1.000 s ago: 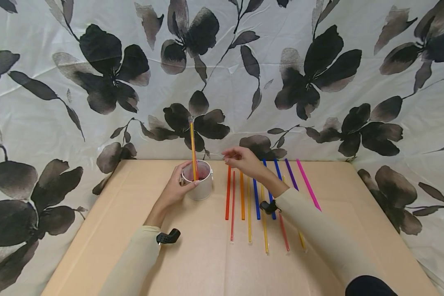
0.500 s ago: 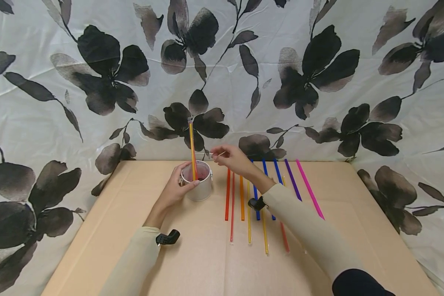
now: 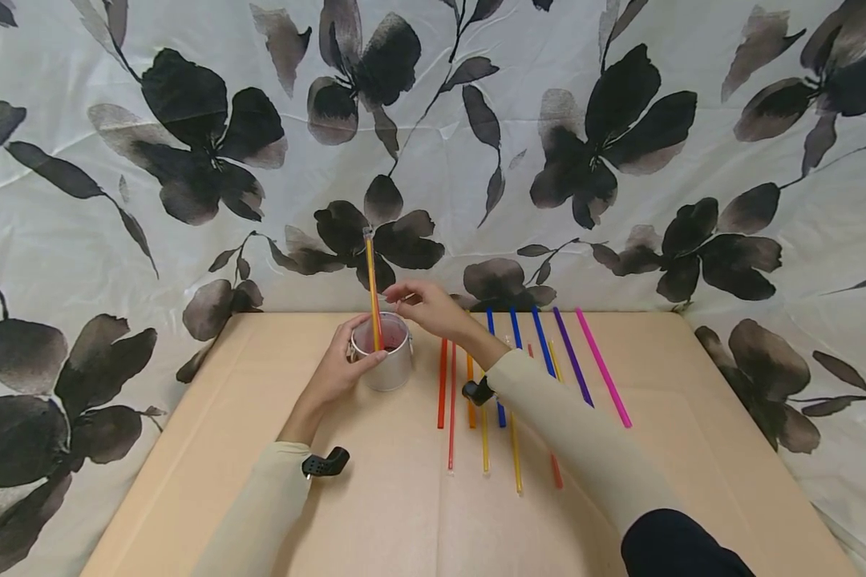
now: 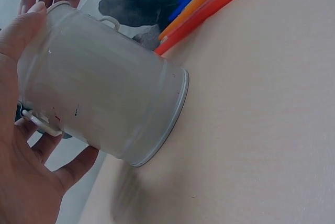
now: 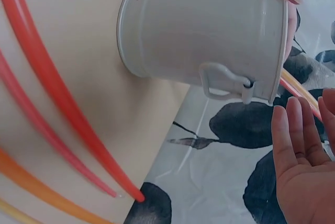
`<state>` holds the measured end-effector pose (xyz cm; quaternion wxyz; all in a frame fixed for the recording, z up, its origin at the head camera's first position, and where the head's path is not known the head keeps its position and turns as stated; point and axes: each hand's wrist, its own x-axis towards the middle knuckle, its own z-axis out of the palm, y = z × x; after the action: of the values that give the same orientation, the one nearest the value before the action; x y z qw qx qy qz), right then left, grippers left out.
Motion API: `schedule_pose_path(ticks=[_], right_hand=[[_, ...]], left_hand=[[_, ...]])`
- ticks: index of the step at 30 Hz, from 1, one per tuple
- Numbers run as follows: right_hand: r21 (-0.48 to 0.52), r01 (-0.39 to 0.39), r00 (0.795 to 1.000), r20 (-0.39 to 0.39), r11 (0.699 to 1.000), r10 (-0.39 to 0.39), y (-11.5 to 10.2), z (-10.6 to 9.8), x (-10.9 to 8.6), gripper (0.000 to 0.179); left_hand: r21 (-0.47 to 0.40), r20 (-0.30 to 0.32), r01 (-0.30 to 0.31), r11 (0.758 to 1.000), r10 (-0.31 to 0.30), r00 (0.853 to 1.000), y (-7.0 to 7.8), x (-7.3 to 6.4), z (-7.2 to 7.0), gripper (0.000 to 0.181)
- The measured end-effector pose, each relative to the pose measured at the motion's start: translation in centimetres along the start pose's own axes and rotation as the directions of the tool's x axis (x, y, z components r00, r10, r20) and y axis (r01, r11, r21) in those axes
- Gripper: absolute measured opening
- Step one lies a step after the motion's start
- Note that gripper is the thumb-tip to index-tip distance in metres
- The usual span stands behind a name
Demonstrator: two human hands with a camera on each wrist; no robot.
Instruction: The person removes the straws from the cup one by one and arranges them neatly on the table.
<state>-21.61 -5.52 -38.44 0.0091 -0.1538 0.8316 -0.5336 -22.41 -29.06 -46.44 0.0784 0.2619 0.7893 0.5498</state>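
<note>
My left hand grips a small white-grey metal pail by its left side, thumb near the rim. In the left wrist view, the hand's fingers curve round the pail beneath its side handle. A yellow-orange plastic stick with a clear tip and a red one beside it stand in the pail, leaning slightly left. Over the pail's right rim hovers my right hand, its fingers fairly straight in the right wrist view, close by the sticks. Its thumb is mostly out of that view.
Right of the pail, coloured plastic sticks lie in a row on the tan table: a red stick, several yellow and blue ones, a purple stick and a pink stick. My right forearm crosses above them. A floral cloth hangs behind.
My right hand has moved left, from above the row of sticks to the pail's rim. The left hand and pail have stayed in place.
</note>
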Motion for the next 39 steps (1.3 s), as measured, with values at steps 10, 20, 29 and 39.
schedule_pose_path(ticks=[10, 20, 29, 39], right_hand=[[-0.035, 0.006, 0.997, 0.073, 0.999, -0.004, -0.2, 1.1, 0.9, 0.038], [-0.131, 0.016, 0.997, 0.083, 0.991, -0.005, -0.1, 1.3, 1.6, 0.04], [-0.102, 0.008, 1.0, -0.002, 0.995, -0.009, 0.5, 0.2, 1.7, 0.035], [0.003, 0.1, 0.964, -0.246, 0.995, -0.097, 0.3, -0.4, 1.5, 0.029]], left_hand=[[0.018, -0.008, 0.005, 1.0, -0.005, 1.0, -0.1, 0.1, 0.5, 0.079], [0.013, -0.025, 0.008, 1.0, -0.008, 1.0, -0.2, 0.5, 0.8, 0.079], [0.002, -0.039, 0.0, 1.0, 0.0, 0.999, -0.3, 1.1, 1.0, 0.08], [-0.011, -0.036, -0.001, 1.0, 0.0, 0.999, -0.3, 0.8, 0.8, 0.08]])
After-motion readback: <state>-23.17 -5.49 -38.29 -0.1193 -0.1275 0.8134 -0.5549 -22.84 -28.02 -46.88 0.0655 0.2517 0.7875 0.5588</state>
